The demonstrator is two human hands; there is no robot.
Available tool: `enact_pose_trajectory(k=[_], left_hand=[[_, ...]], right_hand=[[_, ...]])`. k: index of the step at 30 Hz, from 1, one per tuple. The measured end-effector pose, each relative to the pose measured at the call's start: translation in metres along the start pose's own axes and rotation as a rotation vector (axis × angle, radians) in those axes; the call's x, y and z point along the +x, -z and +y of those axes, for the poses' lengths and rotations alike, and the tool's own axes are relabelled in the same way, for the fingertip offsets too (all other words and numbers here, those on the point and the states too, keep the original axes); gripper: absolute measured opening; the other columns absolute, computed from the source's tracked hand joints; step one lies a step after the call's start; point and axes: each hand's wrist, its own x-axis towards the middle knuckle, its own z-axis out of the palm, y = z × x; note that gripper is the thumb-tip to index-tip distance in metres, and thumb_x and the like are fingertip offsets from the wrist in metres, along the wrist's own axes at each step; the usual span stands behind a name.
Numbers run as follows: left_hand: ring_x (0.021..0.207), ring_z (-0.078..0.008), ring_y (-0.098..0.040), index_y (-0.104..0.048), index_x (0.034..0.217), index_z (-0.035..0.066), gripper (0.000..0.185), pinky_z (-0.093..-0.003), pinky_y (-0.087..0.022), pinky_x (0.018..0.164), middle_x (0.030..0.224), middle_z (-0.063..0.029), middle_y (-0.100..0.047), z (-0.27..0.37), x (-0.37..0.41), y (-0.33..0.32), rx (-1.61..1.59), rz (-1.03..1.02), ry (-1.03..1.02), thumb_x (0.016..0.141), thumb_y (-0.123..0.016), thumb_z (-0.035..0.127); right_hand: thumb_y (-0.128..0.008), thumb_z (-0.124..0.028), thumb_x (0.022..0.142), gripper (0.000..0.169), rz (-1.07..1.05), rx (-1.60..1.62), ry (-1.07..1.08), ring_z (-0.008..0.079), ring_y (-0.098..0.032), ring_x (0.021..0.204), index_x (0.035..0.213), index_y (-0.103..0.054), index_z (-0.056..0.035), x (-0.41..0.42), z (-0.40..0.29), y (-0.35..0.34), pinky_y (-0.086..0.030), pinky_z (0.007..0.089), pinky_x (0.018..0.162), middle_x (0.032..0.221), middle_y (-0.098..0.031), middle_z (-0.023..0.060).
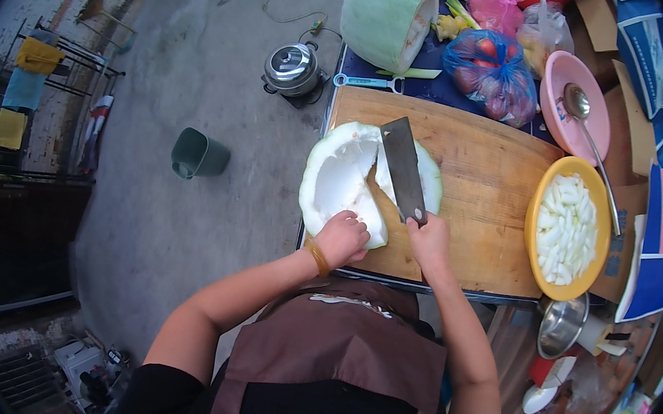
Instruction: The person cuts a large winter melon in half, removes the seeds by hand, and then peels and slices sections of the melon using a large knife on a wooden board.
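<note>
A thick round slab of winter melon (336, 170), white inside with a pale green rind, lies at the left end of a wooden cutting board (492, 164). It is split by a gap that widens towards me. My right hand (429, 239) grips the handle of a cleaver (403, 169), whose dark blade rests over the melon's right part, along the split. With curled fingers, my left hand (342, 238) holds the near rim of the left part. A few seeds cling to the flesh.
Beyond the board stand a large cut winter melon (382, 21), a peeler (368, 82) and a blue bag of produce (490, 77). To the right are a yellow basin (567, 230) of white pieces and a pink basin (573, 106) with a ladle. A green bin (200, 155) and a lidded pot (291, 70) stand left.
</note>
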Motion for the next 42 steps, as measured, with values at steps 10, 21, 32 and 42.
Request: enact_pose_trajectory(k=[10,21,32,42], left_hand=[[0.087,-0.0221,-0.059,-0.057,0.079,0.010,0.012,-0.0420,-0.038,0.102,0.081,-0.0044,-0.057,-0.002,-0.019,0.009,0.091,-0.045,-0.030,0.071,-0.064,0.015],[0.079,-0.0180,-0.058,-0.056,0.074,0.012,0.001,-0.0409,-0.038,0.103,0.077,-0.0020,-0.053,-0.039,-0.038,0.019,0.121,-0.136,-0.276,0.074,-0.056,0.012],[0.085,-0.0236,-0.060,-0.060,0.085,0.007,0.017,-0.0420,-0.037,0.100,0.083,-0.0073,-0.059,0.029,0.039,-0.010,-0.018,0.178,0.117,0.075,-0.068,0.019],[0.078,-0.0283,-0.059,-0.059,0.080,0.005,0.023,-0.0417,-0.040,0.092,0.078,-0.0109,-0.059,0.034,0.044,-0.017,0.055,0.180,0.213,0.069,-0.072,0.020]], right_hand=[[-0.066,-0.024,0.082,0.020,0.075,-0.374,0.072,0.0407,-0.063,0.074,0.084,-0.066,-0.0035,0.014,0.022,0.035,-0.049,0.0482,0.066,0.077,-0.066,0.0205],[-0.063,-0.020,0.084,0.019,0.247,-0.530,0.030,0.0408,-0.062,0.075,0.093,-0.068,-0.0036,0.026,0.064,0.124,-0.048,0.0488,0.067,0.077,-0.065,0.0214],[-0.064,-0.020,0.084,0.020,0.184,-0.091,0.098,0.0389,-0.059,0.062,0.080,-0.063,-0.0004,-0.035,0.060,0.063,-0.045,0.0413,0.056,0.065,-0.059,0.0209],[-0.065,-0.019,0.084,0.019,0.093,-0.131,0.038,0.0364,-0.060,0.061,0.081,-0.064,-0.0003,-0.055,0.090,0.055,-0.045,0.0402,0.056,0.066,-0.059,0.0205]])
